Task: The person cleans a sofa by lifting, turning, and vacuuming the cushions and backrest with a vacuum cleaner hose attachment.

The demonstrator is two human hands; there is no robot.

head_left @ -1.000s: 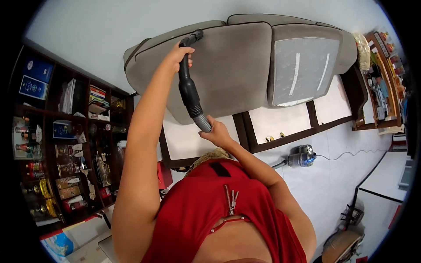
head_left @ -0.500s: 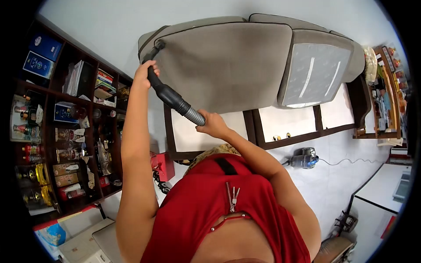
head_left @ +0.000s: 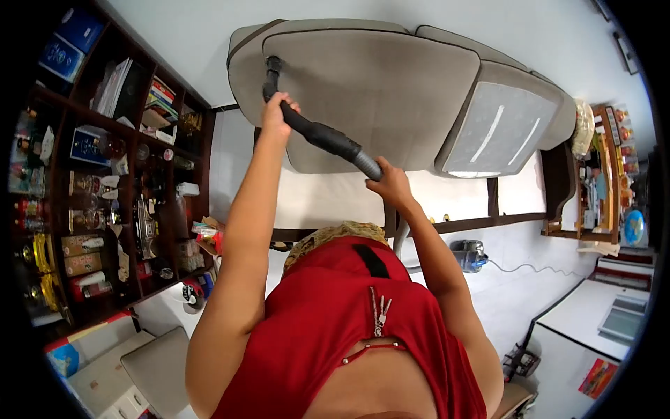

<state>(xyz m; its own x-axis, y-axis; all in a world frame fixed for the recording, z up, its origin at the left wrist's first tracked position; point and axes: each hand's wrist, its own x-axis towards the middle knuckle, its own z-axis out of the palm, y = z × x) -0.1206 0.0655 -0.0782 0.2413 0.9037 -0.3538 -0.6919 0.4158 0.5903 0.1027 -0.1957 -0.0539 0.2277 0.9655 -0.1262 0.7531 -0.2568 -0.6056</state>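
My left hand (head_left: pixel 278 115) is wrapped round the black wand of a vacuum cleaner hose (head_left: pixel 322 136). The wand's nozzle (head_left: pixel 273 64) is against the upper left part of a large grey sofa cushion (head_left: pixel 377 98). Lower and to the right, my right hand (head_left: pixel 391 184) grips the ribbed grey end of the hose. Beyond my right forearm, the vacuum cleaner body (head_left: pixel 469 255) stands on the white floor, and a cord runs from it to the right.
Left of me stands a dark wooden shelf unit (head_left: pixel 91 126) with books, boxes and bottles. Another cushion (head_left: pixel 492 129) shows its pale underside beside the large one. The dark sofa frame (head_left: pixel 460 225) runs below them. A wooden rack (head_left: pixel 604 174) and white cabinet (head_left: pixel 579 300) are at right.
The view has shifted. Both hands and the wand have moved right in it, and the nozzle sits slightly lower on the cushion. My right hand has moved farther from my body.
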